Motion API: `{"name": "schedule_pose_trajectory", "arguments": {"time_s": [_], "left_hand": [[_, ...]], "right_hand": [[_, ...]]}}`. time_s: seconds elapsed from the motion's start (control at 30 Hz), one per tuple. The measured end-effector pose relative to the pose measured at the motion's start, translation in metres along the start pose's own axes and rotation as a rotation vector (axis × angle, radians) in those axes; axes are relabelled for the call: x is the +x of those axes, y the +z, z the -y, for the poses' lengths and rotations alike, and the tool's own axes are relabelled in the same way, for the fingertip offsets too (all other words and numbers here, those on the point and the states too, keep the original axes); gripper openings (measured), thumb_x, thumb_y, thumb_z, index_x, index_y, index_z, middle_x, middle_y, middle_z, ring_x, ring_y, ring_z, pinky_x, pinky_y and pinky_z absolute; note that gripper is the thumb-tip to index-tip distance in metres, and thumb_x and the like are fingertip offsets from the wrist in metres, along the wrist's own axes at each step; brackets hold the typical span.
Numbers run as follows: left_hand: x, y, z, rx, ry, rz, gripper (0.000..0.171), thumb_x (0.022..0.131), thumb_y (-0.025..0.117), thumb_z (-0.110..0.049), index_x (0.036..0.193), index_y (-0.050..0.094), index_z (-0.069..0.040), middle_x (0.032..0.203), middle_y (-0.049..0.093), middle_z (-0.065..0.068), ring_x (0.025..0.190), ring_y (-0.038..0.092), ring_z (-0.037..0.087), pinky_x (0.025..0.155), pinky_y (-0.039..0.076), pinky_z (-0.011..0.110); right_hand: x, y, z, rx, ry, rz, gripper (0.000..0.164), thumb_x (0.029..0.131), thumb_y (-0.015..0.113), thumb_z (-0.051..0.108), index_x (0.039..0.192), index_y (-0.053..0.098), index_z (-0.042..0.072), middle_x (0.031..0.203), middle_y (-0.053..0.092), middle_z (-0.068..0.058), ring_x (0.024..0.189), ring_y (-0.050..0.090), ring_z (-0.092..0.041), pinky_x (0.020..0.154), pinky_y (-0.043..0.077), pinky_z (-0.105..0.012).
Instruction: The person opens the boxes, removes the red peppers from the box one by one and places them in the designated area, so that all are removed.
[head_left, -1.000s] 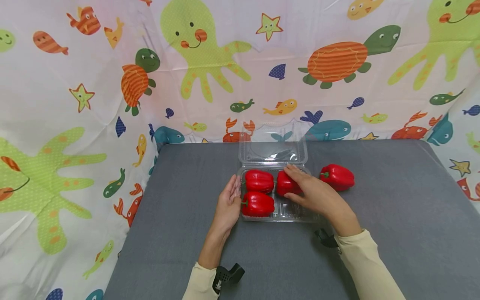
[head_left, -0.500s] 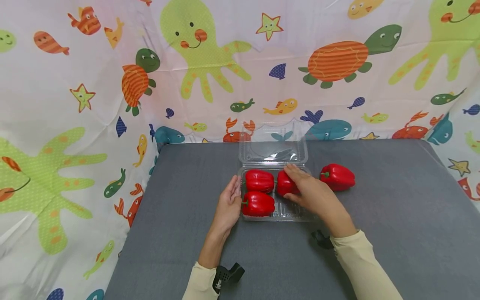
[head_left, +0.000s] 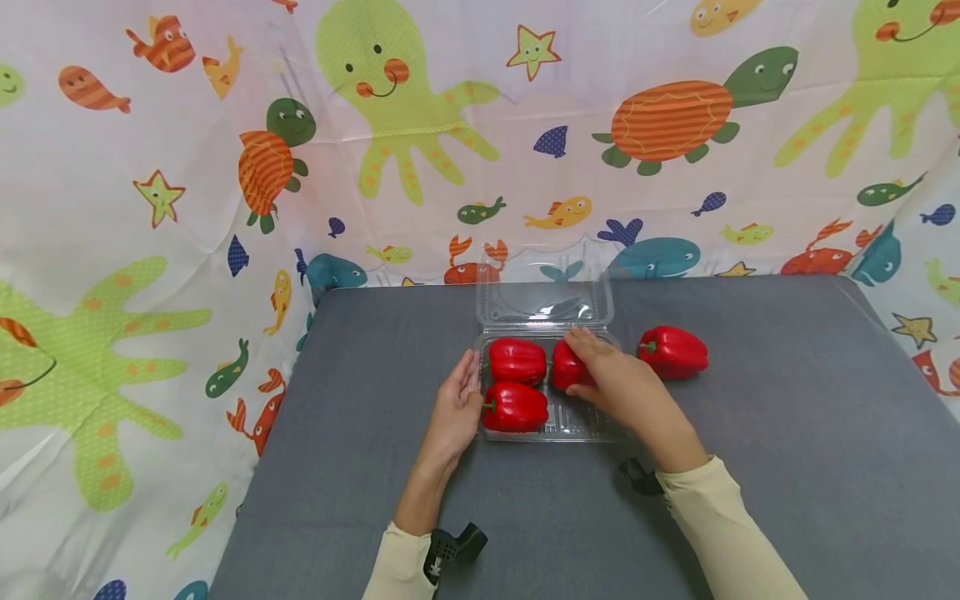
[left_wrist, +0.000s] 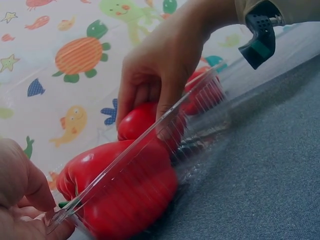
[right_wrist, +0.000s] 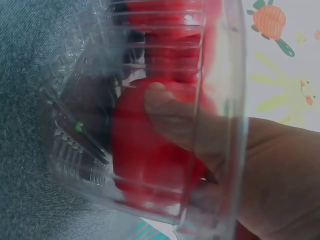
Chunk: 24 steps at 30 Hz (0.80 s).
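Note:
A clear plastic clamshell box (head_left: 588, 427) sits on the table, its lid (head_left: 546, 310) raised at the back. Two red bell peppers, one at the back (head_left: 517, 362) and one in front (head_left: 515, 407), fill its left side. My left hand (head_left: 457, 404) pinches the box's left rim, thumb and fingers at the corner in the left wrist view. Inside the right back part, my right hand (head_left: 628, 390) grips a third red bell pepper (right_wrist: 150, 135), thumb on the near side and fingers over the far side. The hand partly covers that pepper in the head view.
Another red bell pepper (head_left: 672, 352) lies on the grey table (head_left: 787, 433), just right of the box. Behind the table hangs a curtain (head_left: 442, 100) printed with sea animals. Each wrist wears a black camera mount.
The right wrist and forearm have shifted slightly to the left. The right hand keeps its hold on the pepper in the box, and the left hand stays at the rim.

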<state>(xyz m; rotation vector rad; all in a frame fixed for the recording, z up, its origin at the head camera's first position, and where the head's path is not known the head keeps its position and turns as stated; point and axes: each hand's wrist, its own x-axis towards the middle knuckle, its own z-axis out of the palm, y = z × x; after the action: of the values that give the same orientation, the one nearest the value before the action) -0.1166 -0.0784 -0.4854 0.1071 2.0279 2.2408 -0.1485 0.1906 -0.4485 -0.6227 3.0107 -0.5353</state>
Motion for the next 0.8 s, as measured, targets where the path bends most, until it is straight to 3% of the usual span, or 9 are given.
{"name": "schedule_pose_trajectory", "arguments": {"time_s": [0.8], "left_hand": [[0.001, 0.003, 0.003, -0.043, 0.029, -0.025, 0.071, 0.099, 0.035, 0.016, 0.167, 0.017, 0.003, 0.173, 0.026, 0.013, 0.16, 0.023, 0.023, 0.127, 0.022, 0.034]], "right_hand": [[0.002, 0.0, 0.012, -0.151, -0.032, -0.048, 0.094, 0.078, 0.095, 0.03, 0.154, 0.051, -0.001, 0.153, 0.055, -0.021, 0.142, 0.054, -0.04, 0.102, 0.056, -0.059]]}}
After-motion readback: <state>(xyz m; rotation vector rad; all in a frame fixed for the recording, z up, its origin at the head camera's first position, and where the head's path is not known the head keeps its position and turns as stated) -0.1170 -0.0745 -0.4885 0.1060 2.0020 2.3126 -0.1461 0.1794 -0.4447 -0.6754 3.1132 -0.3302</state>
